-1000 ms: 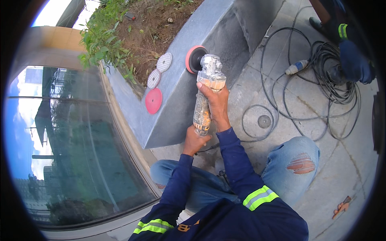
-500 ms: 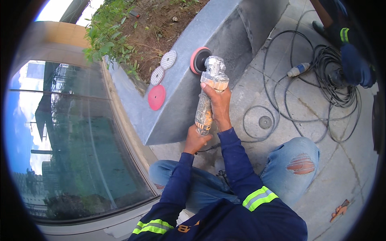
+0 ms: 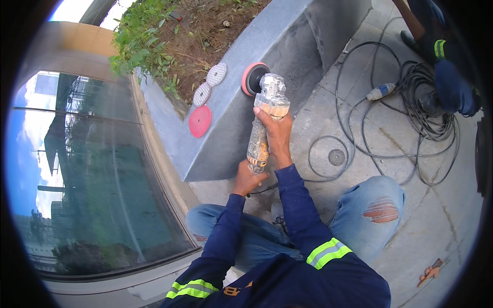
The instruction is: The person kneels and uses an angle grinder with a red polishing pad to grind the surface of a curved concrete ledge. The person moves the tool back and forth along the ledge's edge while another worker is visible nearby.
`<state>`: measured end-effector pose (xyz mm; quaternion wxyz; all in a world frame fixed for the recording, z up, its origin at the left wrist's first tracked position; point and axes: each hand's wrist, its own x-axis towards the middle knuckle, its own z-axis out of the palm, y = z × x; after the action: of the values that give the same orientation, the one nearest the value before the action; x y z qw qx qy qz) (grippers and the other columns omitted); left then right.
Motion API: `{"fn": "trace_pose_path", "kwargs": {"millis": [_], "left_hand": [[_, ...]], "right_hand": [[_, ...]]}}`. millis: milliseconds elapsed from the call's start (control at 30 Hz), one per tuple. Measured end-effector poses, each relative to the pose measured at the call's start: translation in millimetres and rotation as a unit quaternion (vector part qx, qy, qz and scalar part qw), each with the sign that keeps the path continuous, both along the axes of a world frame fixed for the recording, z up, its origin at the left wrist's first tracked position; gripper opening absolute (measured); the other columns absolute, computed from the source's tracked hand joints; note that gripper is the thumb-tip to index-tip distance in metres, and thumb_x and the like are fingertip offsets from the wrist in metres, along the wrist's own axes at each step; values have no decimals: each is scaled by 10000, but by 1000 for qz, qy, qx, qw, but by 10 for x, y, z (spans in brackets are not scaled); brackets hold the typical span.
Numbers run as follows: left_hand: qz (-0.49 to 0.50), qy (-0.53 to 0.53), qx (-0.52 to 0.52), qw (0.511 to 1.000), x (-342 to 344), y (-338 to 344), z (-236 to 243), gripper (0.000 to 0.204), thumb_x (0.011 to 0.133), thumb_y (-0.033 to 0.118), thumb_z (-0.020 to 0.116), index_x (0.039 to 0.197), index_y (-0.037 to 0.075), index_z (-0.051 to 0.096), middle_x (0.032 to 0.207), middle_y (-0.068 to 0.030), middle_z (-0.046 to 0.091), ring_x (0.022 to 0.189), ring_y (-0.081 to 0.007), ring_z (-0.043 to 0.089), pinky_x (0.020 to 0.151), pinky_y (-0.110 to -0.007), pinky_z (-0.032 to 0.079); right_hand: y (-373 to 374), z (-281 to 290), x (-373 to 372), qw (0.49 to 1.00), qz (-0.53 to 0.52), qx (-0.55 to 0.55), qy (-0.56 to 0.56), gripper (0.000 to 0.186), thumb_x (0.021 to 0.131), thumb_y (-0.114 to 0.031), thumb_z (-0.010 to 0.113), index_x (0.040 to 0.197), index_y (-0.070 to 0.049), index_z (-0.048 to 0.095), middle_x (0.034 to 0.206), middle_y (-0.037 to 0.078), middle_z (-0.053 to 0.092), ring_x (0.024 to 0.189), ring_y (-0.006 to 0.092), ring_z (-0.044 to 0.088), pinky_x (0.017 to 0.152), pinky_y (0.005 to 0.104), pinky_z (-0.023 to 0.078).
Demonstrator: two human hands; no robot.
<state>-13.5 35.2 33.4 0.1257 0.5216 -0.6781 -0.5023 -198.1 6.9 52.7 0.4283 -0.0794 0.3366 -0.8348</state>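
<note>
Both my hands hold a dusty angle grinder (image 3: pixel 258 137) with orange parts. My left hand (image 3: pixel 248 178) wraps the rear end of its body, where a black cord trails off. Close behind the metal gear head, my right hand (image 3: pixel 279 132) grips the tool. A round pad with a red rim (image 3: pixel 253 79) is mounted on the head and rests against the upper edge of the grey planter wall (image 3: pixel 226 120). Left of the pad, on the wall's top, lie a pink disc (image 3: pixel 200 121) and two whitish dotted polishing pads (image 3: pixel 202 94).
Soil and green plants (image 3: pixel 138 46) fill the planter. A glass window (image 3: pixel 102 190) runs along the left. Coiled black cable (image 3: pixel 429 82) with a connector (image 3: pixel 381 92) lies on the paving, beside a person's leg (image 3: pixel 454 84). An orange-brown object (image 3: pixel 430 272) is at lower right.
The grinder and both hands have shifted very slightly left in the picture, along with a small shift of the whole view. The grip is the same.
</note>
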Motion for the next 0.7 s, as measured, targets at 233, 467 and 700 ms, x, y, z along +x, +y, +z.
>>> {"fn": "trace_pose_path", "kwargs": {"millis": [233, 467, 700], "left_hand": [[31, 35, 13, 999, 116, 54, 25, 411, 760, 18, 843, 1145, -39, 712, 880, -49, 726, 633, -139, 665, 567, -328, 544], [1, 23, -10, 1000, -276, -348, 47, 410, 751, 90, 816, 1121, -51, 710, 832, -73, 727, 594, -148, 654, 579, -345, 529], [1, -36, 47, 998, -32, -62, -112, 477, 771, 54, 822, 1218, -55, 698, 900, -67, 723, 632, -153, 666, 548, -330, 532]], "right_hand": [[4, -1, 210, 998, -18, 1, 61, 562, 898, -143, 908, 1344, 3, 600, 1163, 79, 721, 988, 146, 700, 857, 313, 581], [-264, -16, -244, 998, -32, -26, 48, 456, 936, -189, 858, 1290, -7, 636, 1062, 71, 703, 858, 170, 707, 744, 352, 612], [-50, -393, 13, 1000, -16, 7, -5, 459, 950, -188, 836, 1310, 3, 624, 1107, 96, 693, 881, 192, 706, 770, 369, 617]]}}
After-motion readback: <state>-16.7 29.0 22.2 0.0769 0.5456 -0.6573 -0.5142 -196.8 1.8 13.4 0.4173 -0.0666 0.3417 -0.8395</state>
